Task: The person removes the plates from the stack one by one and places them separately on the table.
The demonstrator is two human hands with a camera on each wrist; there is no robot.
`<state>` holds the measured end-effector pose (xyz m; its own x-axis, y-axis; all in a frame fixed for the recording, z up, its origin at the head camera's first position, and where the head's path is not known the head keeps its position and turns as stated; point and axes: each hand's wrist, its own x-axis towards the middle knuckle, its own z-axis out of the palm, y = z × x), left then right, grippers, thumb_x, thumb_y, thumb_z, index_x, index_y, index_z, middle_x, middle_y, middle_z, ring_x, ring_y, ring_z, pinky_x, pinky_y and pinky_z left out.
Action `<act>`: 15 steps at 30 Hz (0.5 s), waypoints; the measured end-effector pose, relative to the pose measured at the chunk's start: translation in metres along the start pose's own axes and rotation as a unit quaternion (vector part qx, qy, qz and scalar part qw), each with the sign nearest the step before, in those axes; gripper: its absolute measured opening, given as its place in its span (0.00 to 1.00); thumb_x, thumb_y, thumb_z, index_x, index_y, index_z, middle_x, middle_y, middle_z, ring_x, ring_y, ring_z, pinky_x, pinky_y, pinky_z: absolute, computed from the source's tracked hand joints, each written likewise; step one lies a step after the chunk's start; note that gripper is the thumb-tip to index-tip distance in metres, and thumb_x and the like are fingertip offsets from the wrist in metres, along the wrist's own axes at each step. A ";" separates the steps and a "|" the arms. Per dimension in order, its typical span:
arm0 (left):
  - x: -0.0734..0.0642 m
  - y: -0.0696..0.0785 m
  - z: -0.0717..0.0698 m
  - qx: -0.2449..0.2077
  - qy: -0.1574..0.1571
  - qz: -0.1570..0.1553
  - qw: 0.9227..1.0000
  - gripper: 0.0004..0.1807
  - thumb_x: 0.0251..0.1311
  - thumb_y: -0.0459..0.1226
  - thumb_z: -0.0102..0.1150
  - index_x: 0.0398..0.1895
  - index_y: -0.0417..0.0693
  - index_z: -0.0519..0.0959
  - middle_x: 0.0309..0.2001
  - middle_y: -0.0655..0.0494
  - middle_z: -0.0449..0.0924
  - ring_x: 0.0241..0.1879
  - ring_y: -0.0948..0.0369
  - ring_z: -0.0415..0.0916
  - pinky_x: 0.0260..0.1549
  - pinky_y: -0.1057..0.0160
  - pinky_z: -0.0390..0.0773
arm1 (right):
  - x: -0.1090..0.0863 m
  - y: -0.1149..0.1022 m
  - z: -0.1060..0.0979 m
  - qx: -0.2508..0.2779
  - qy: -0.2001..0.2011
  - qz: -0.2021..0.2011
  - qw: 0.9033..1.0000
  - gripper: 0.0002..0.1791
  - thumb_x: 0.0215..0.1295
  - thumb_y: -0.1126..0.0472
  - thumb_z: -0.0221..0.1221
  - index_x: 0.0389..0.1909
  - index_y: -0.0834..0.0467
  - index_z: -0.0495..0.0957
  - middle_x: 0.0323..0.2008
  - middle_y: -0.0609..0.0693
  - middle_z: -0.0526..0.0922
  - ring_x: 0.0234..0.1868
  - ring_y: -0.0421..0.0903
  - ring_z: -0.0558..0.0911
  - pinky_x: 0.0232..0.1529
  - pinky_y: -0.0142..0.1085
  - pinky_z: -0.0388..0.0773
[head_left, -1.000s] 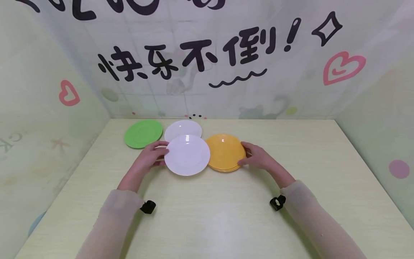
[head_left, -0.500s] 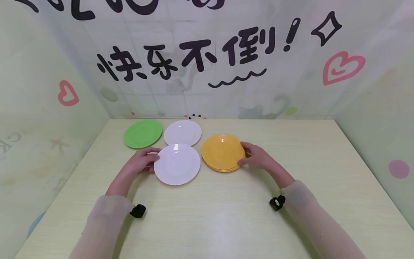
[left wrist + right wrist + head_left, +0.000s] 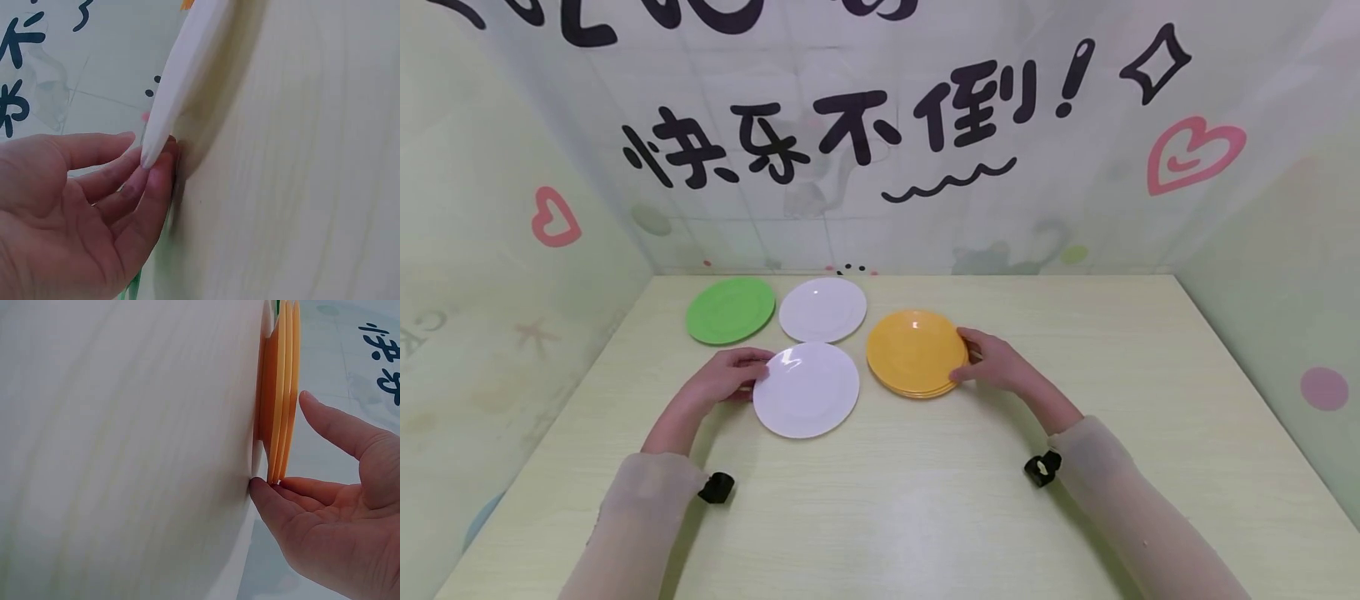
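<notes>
My left hand [image 3: 758, 372] pinches the left rim of a white plate [image 3: 808, 392] that sits low over the wooden table [image 3: 925, 508]. In the left wrist view its fingers [image 3: 147, 187] lie under the tilted rim of the white plate [image 3: 181, 81], with the thumb on top. My right hand [image 3: 972, 358] rests at the right edge of a stack of three orange plates [image 3: 913, 354]. The right wrist view shows straight fingers [image 3: 265, 487] touching the bottom rim of the orange stack [image 3: 281, 394], while the thumb [image 3: 337, 428] stands slightly off the top plate.
A green plate [image 3: 730, 310] and a second white plate [image 3: 822, 309] lie side by side at the back of the table. Walls with printed lettering and hearts enclose the table behind and on both sides.
My left hand has drawn the white plate off the orange stack, leftward and toward me, down to the table. The right hand has stayed at the stack.
</notes>
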<state>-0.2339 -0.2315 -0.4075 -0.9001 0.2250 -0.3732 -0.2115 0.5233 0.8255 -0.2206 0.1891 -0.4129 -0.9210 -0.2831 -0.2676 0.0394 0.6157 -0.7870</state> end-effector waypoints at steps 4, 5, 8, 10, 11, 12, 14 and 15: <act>-0.002 0.004 -0.003 0.017 -0.001 0.008 1.000 0.26 0.74 0.36 0.50 0.70 0.31 0.65 0.66 0.33 0.71 0.46 0.69 0.78 0.47 0.69 0.85 | 0.000 0.000 0.000 -0.001 0.000 0.000 1.000 0.48 0.64 0.60 0.66 0.76 0.70 0.48 0.77 0.66 0.51 0.78 0.61 0.55 0.77 0.53 0.58; -0.002 0.005 -0.004 0.016 0.001 0.011 1.000 0.26 0.74 0.36 0.50 0.70 0.31 0.65 0.67 0.32 0.69 0.48 0.68 0.78 0.49 0.69 0.85 | 0.000 0.000 0.001 -0.002 0.000 0.000 1.000 0.48 0.64 0.60 0.66 0.76 0.70 0.48 0.77 0.66 0.51 0.78 0.61 0.56 0.77 0.53 0.58; -0.003 0.008 -0.008 0.012 0.013 0.024 1.000 0.26 0.74 0.37 0.50 0.70 0.31 0.64 0.68 0.32 0.68 0.51 0.66 0.78 0.54 0.66 0.84 | 0.001 0.000 0.001 -0.003 0.000 0.002 1.000 0.48 0.65 0.59 0.66 0.76 0.70 0.48 0.78 0.66 0.51 0.78 0.61 0.55 0.77 0.53 0.58; -0.003 0.010 -0.010 0.009 0.019 0.034 0.999 0.27 0.74 0.37 0.50 0.70 0.31 0.63 0.68 0.32 0.68 0.52 0.66 0.78 0.56 0.65 0.83 | 0.000 -0.001 0.001 -0.004 0.001 0.004 1.000 0.48 0.64 0.59 0.66 0.76 0.70 0.48 0.78 0.66 0.51 0.78 0.61 0.55 0.77 0.52 0.58; -0.003 0.011 -0.010 0.009 0.022 0.036 0.999 0.27 0.74 0.38 0.50 0.70 0.31 0.63 0.68 0.32 0.68 0.52 0.66 0.78 0.56 0.65 0.82 | 0.000 -0.001 0.001 -0.006 0.001 0.004 1.000 0.48 0.64 0.59 0.66 0.76 0.70 0.48 0.78 0.66 0.51 0.78 0.61 0.55 0.77 0.53 0.58; -0.002 0.013 -0.010 0.008 0.024 0.039 0.999 0.27 0.74 0.38 0.50 0.70 0.31 0.63 0.68 0.32 0.69 0.53 0.65 0.78 0.57 0.64 0.82 | 0.000 -0.002 0.001 -0.007 0.001 0.004 1.000 0.48 0.64 0.59 0.66 0.76 0.70 0.48 0.78 0.66 0.51 0.78 0.61 0.55 0.77 0.53 0.58; -0.002 0.016 -0.009 0.006 0.025 0.045 0.999 0.27 0.74 0.38 0.50 0.70 0.32 0.63 0.68 0.32 0.69 0.55 0.62 0.78 0.58 0.62 0.81 | 0.001 -0.002 0.001 -0.009 0.002 0.005 1.000 0.48 0.64 0.59 0.66 0.76 0.70 0.48 0.78 0.66 0.51 0.78 0.61 0.55 0.77 0.53 0.58; -0.002 0.018 -0.008 0.006 0.026 0.047 0.999 0.27 0.74 0.38 0.50 0.70 0.32 0.63 0.68 0.32 0.69 0.57 0.59 0.77 0.59 0.62 0.81 | 0.001 -0.001 0.001 -0.010 0.002 0.006 1.000 0.48 0.64 0.59 0.66 0.76 0.70 0.48 0.78 0.66 0.51 0.78 0.61 0.55 0.77 0.52 0.58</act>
<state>-0.2393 -0.2285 -0.3884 -0.9346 0.2298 -0.2714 -0.1211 0.5120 0.8504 -0.2211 0.1875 -0.4123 -0.9218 -0.2738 -0.2743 0.0417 0.6336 -0.7725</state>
